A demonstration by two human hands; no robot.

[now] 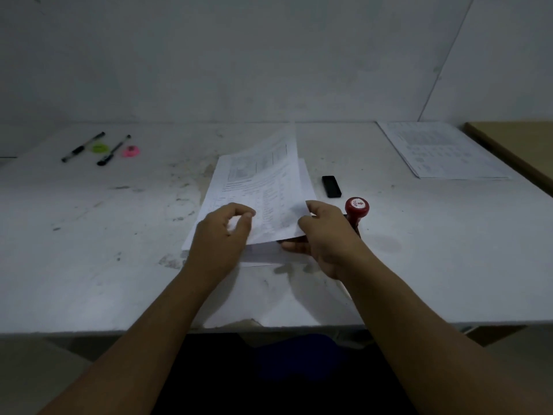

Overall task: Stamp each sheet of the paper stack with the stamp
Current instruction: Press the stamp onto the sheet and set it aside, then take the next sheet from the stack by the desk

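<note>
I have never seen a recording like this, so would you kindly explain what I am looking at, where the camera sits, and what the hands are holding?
There is no machine here: a person works with bare hands, and the single picture comes from a camera worn on their head, looking forward and down. The right hand pinches the near right corner of the top sheet, holding it raised off the paper stack on the white table. The left hand rests with curled fingers on that sheet's near left; whether it pinches is unclear. The red stamp stands unheld beside the right hand, a small black block behind it. Farther off lie two pens, a green round thing, a pink round thing and more printed sheets.
</note>
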